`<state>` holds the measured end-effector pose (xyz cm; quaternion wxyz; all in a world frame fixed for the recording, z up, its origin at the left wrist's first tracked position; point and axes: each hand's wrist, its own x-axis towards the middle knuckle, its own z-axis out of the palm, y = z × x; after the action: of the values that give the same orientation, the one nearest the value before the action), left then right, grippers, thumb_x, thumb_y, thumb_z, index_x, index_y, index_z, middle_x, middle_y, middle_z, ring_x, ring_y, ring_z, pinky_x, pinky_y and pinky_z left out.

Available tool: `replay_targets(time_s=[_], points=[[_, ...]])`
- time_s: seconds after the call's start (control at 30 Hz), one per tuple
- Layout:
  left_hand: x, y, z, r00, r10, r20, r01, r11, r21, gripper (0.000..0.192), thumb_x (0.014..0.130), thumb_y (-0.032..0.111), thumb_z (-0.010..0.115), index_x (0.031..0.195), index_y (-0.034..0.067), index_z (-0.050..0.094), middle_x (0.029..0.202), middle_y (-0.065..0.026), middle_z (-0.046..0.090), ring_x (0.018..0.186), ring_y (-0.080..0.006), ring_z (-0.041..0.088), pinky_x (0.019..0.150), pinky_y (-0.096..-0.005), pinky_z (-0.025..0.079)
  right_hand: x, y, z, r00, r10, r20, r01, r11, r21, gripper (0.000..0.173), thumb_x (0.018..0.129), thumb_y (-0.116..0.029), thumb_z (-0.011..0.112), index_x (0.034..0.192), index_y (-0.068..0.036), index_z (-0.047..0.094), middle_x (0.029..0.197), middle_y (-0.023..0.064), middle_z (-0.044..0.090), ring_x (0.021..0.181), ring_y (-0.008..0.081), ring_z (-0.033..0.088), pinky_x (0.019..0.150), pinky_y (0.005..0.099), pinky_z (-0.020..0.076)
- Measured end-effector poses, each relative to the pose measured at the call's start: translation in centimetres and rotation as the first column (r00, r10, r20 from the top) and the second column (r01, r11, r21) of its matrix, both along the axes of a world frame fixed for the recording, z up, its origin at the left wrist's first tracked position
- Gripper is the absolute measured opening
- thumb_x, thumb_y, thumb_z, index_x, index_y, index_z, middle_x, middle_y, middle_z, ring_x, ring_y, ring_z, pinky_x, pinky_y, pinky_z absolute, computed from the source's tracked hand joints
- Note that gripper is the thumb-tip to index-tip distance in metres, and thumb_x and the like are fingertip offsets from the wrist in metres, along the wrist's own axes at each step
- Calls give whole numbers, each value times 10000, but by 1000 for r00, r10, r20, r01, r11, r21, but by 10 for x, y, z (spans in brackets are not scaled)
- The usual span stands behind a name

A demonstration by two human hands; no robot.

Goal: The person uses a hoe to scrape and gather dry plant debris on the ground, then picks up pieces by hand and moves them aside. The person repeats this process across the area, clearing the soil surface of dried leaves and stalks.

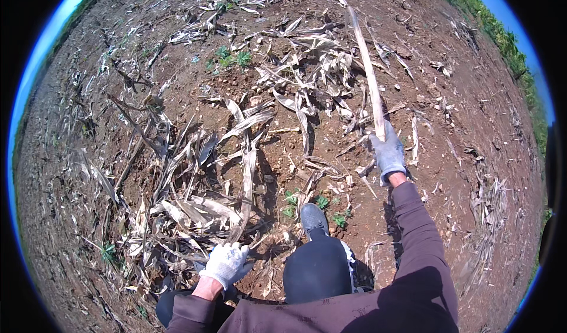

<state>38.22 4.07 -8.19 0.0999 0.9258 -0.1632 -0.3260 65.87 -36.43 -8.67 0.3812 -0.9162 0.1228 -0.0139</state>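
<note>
My right hand (388, 151), in a grey glove, is wrapped around the lower end of a long pale wooden handle (368, 69). The handle slants away from me over the soil. Whether a tool head sits at its far end cannot be made out. Low in the view, my left hand (226, 262) wears a white knit glove with its fingers curled. It is beside a heap of dry corn stalks and husks (195, 213), and one upright dry stalk (248, 169) runs down to its fingers. Whether they grip that stalk is hidden.
Brown stony soil (443, 164) is strewn with dry leaves. More husks (319, 62) lie ahead. Small green weeds (230, 59) grow there, and other green seedlings (339, 220) stand near my shoe (314, 220). My bent knee (318, 268) is between my arms. Green plants (496, 27) line the right edge.
</note>
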Motion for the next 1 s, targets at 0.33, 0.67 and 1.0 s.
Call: replay_targets(time_s=[0.33,0.67,1.0], points=[[6,18,-11,998,-8,67,9,1000,-8,423,904,481,663,1022,81,594,935,-132,663,868,-318,678,762,-443,519,195,47,-58,1000,-24,-16,23,999,-26,391,916,-197,691,1261,-48,583,993,185,726,826,280,723,702,404,563],[-1,24,-5,993,25,113,-25,1000,0,399,894,452,677,1024,84,592,923,-130,649,871,-320,665,762,-444,508,168,74,-112,985,-63,-159,84,987,134,295,898,-264,713,1038,-20,622,897,212,714,845,368,704,696,471,530],[-16,5,15,996,10,87,-7,999,-39,405,872,418,706,1056,73,596,1009,-138,649,961,-329,643,848,-445,500,-94,14,-45,960,161,-229,-178,982,-56,647,931,-250,692,1502,-75,444,1211,261,678,1060,375,702,878,428,547]])
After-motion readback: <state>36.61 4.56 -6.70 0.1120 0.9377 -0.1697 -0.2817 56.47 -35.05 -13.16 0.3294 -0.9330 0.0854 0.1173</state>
